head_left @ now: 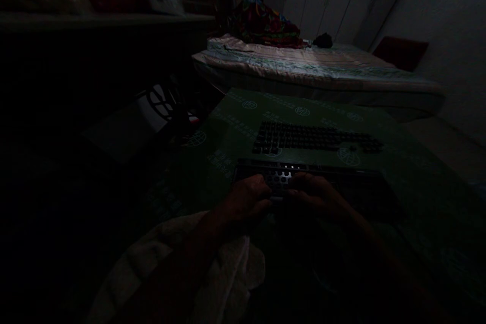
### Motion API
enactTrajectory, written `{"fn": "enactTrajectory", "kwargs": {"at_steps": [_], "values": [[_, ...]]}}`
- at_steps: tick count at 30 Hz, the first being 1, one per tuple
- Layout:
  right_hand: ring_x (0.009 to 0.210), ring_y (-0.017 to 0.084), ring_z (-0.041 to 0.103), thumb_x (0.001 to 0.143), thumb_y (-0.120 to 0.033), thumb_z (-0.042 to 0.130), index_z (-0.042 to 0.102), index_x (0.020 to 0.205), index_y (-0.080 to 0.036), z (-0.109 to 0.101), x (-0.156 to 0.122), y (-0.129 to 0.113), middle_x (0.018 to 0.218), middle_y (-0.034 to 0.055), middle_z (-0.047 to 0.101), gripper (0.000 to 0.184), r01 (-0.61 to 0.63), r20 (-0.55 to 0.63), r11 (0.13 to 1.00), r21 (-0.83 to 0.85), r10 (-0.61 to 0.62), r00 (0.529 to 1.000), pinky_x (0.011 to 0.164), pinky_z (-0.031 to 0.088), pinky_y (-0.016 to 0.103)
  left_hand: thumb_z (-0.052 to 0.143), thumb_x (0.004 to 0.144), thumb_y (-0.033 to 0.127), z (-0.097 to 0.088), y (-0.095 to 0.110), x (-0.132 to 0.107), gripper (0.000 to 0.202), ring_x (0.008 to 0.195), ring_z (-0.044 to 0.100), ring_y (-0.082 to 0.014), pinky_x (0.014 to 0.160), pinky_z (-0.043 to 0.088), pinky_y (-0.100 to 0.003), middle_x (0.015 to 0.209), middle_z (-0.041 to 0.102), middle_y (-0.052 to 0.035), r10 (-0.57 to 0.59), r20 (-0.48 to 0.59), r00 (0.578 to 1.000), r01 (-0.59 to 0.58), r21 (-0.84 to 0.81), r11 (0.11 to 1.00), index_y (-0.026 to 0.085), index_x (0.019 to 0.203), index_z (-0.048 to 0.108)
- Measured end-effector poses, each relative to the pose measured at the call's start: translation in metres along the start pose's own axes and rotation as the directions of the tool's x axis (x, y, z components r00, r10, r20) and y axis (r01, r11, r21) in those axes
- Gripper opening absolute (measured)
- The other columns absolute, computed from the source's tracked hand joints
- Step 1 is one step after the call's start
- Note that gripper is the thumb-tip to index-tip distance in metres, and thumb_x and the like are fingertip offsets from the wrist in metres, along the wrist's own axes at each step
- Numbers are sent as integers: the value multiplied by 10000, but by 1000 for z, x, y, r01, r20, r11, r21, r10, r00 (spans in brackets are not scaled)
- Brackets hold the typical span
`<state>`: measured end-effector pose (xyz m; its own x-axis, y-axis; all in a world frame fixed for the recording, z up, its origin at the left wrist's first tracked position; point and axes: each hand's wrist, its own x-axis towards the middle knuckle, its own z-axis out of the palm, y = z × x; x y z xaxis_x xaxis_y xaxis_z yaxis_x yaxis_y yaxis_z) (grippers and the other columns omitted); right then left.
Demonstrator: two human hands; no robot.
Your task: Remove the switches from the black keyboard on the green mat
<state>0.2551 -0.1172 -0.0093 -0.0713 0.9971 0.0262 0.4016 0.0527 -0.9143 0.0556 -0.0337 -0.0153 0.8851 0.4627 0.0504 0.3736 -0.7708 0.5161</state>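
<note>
The room is very dark. My left hand (pixel 247 197) and my right hand (pixel 317 195) rest close together on the near edge of a dark keyboard frame (pixel 304 174) whose plate shows small pale holes. Both hands have their fingers curled onto it; what they pinch, if anything, is too dark to make out. Beyond the frame, a block of black keycaps (pixel 315 137) lies in rows on a green printed mat (pixel 228 126). A pale towel (pixel 228 273) lies under my left forearm.
A low mattress (pixel 304 68) with striped bedding stands behind the mat, with a heap of colourful cloth (pixel 266 25) on it. A dark shelf (pixel 106 20) runs along the left. A red cushion (pixel 400 53) leans on the right wall.
</note>
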Motion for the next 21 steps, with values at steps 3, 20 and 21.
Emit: {"fn": "enactTrajectory", "kwargs": {"at_steps": [3,20,21], "values": [[647,146,558,773,-330,546,578,833,-165,1,0,-2,737,30,609,178,17,18,1000,-22,-17,1000,552,429,246,508,816,244,0,0,0,126,791,519,-132,695,409,-242,867,547,-15,3,5,1000,-3,5,1000,186,838,618],[588,100,476,783,-233,508,494,811,-186,17,8,15,712,-9,562,56,220,50,958,-185,-214,975,513,355,203,497,824,225,2,0,4,137,868,539,-146,772,430,-257,942,570,-25,-9,35,999,7,53,999,189,914,594],[581,99,470,776,-226,516,492,804,-188,17,8,16,702,-12,558,54,215,51,956,-200,-209,977,507,348,202,497,823,223,2,0,4,132,862,538,-145,769,431,-257,937,569,-25,-13,37,999,11,57,998,188,905,594]]}}
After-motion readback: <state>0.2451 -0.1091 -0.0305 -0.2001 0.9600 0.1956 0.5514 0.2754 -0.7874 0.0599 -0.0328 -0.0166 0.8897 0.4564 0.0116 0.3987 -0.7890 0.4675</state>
